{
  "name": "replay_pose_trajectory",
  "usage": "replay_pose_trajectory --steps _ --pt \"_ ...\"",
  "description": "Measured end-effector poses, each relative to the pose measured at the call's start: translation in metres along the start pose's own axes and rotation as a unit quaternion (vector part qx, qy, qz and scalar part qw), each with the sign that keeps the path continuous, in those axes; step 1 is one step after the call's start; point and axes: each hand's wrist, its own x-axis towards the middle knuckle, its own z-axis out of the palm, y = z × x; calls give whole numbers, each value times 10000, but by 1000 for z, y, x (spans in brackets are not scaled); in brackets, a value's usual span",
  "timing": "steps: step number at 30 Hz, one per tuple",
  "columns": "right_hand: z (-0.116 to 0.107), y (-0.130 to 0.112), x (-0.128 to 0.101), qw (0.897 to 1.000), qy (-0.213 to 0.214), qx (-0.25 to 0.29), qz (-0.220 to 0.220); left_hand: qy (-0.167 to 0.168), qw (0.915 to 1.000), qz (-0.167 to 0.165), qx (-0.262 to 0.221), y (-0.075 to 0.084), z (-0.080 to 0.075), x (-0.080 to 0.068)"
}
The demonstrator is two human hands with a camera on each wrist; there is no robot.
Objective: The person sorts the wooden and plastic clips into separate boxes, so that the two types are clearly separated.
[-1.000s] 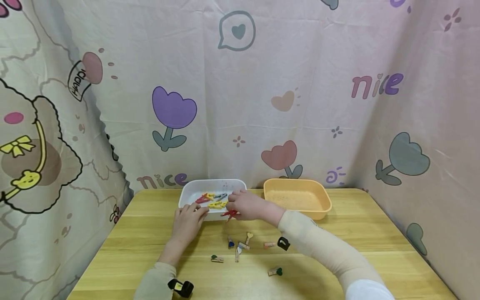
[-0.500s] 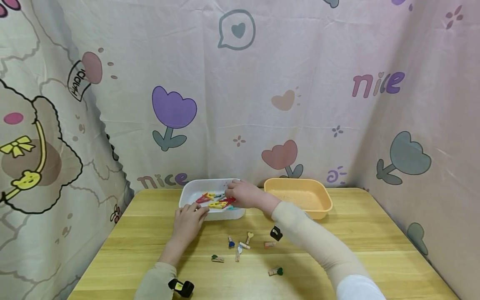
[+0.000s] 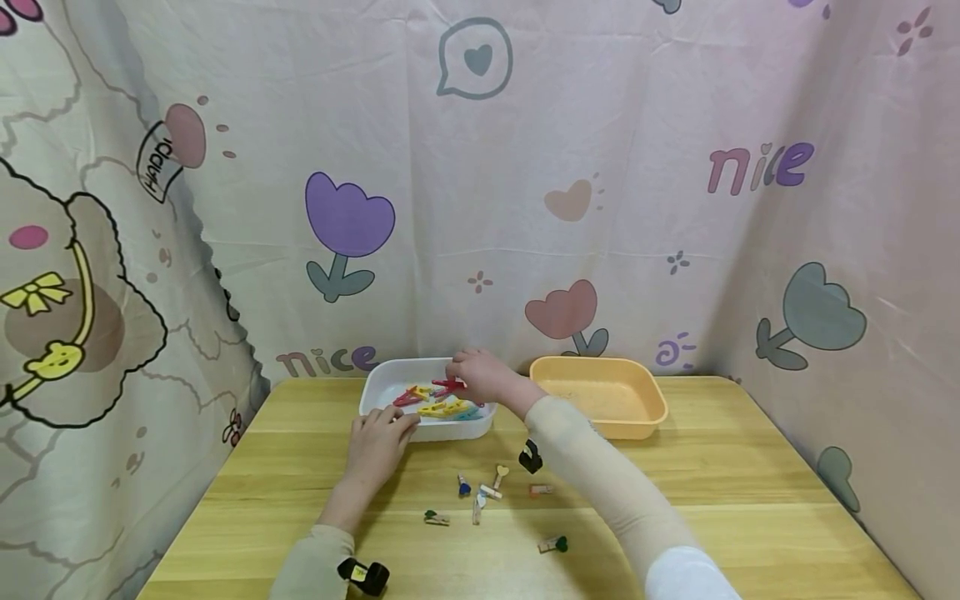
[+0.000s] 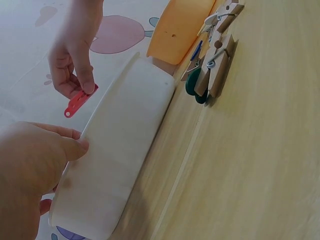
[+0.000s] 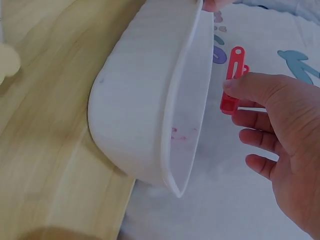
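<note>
My right hand (image 3: 486, 375) pinches a red plastic clothespin (image 5: 234, 82) between thumb and forefinger, over the right part of a white plastic basin (image 3: 453, 430). In the right wrist view the clothespin stands above the rim. My left hand (image 3: 380, 440) grips the basin's near rim, thumb on the outer wall and fingers over the edge, as the left wrist view shows. Inside the basin lie plastic clothespins: another red one (image 3: 408, 397), yellow ones (image 3: 433, 409) and a light blue one (image 3: 471, 414). My right hand partly hides the basin's right end.
A yellow-orange basin (image 3: 637, 428) stands right of the white one. Several small wooden clothespins with decorations lie on the table (image 3: 660, 517) in front, among them a dark green heart one (image 3: 553, 544) and an orange one (image 3: 540, 490). A printed curtain (image 3: 480, 167) hangs behind.
My right hand has moved from the white basin's near right edge back and up over the basin, taking the red clothespin with it. My left hand has stayed on the rim.
</note>
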Motion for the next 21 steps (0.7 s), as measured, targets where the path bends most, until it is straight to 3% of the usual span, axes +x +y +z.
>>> replay_pose_trajectory --steps 7,16,21 --pt "5 -3 12 9991 -58 278 322 63 10000 14 -64 0 1 0" --pt "16 -10 33 9986 -105 303 421 -68 10000 -35 6 -1 -1 1" --pt "16 -16 41 9982 -252 336 432 51 10000 80 24 0 0 0"
